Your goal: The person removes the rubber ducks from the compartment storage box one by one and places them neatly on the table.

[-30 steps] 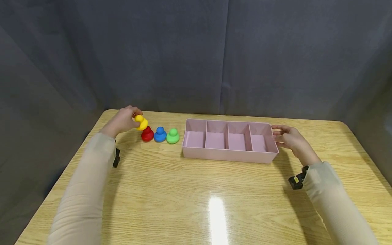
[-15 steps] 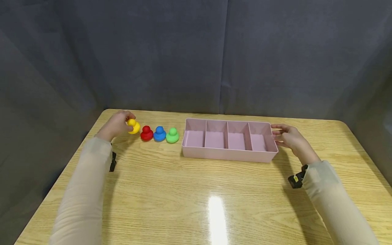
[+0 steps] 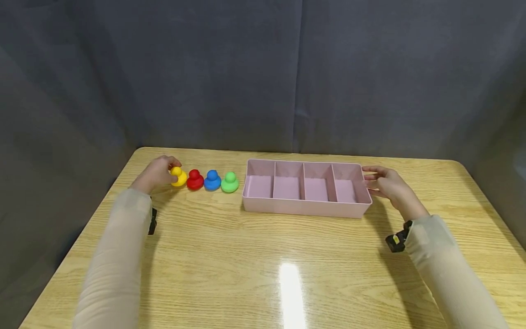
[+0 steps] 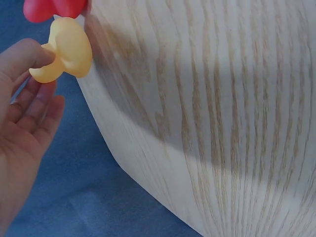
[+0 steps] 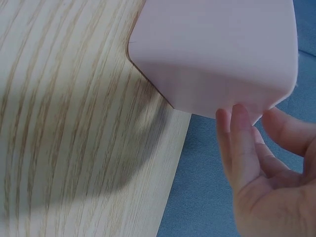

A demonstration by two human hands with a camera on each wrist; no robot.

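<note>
A yellow duck (image 3: 178, 177) stands on the wooden table (image 3: 263, 265) at the left end of a row with a red duck (image 3: 195, 180), a blue duck (image 3: 212, 180) and a green duck (image 3: 229, 182). My left hand (image 3: 160, 171) holds the yellow duck. In the left wrist view the thumb of that hand (image 4: 29, 98) presses on the yellow duck (image 4: 66, 52), just beside the red duck (image 4: 52, 9). A pink tray (image 3: 306, 209) with several empty compartments lies to the right of the row. My right hand (image 3: 380, 183) rests with straight fingers against its right end (image 5: 212, 49).
Grey cloth hangs behind and beside the table. The left table edge runs close under my left hand (image 4: 113, 158). Bare wood stretches from the tray to the table's near edge. A black wrist strap (image 3: 396, 240) sits on each sleeve.
My left hand carried the yellow duck from above the red duck down and to the left, setting it on the table beside the red one. The right hand stayed at the tray.
</note>
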